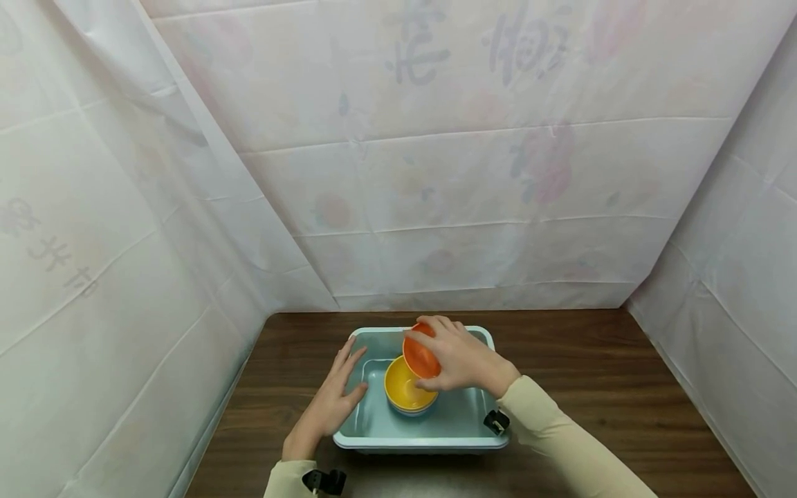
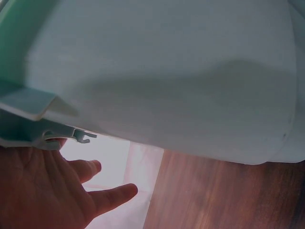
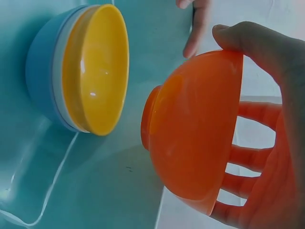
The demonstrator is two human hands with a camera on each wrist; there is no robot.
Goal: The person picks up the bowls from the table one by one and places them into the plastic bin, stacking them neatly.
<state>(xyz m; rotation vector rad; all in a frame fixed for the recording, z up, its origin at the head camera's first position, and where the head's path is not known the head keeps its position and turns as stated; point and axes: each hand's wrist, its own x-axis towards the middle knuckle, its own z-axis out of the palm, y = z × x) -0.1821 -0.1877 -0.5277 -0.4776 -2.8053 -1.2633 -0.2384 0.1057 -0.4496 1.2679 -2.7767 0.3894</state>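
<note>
My right hand (image 1: 463, 356) grips an orange bowl (image 3: 195, 129), thumb on one side of the rim and fingers along the other. The bowl is tilted above a stack in the tub. On top of that stack sits a yellow bowl (image 3: 105, 71), nested in a white bowl (image 3: 59, 67) and a blue bowl (image 3: 40, 71). They stand on the floor of a light blue tub (image 1: 423, 443). My left hand (image 1: 330, 408) is at the tub's left rim with its fingers extended. In the left wrist view its palm lies close beside the tub's outer wall and handle (image 2: 52, 138).
The tub stands on a dark brown wooden table (image 1: 579, 387), near its back edge. White printed sheets (image 1: 461, 207) hang behind the table and along both sides. A small black device (image 1: 324, 481) is strapped to each wrist.
</note>
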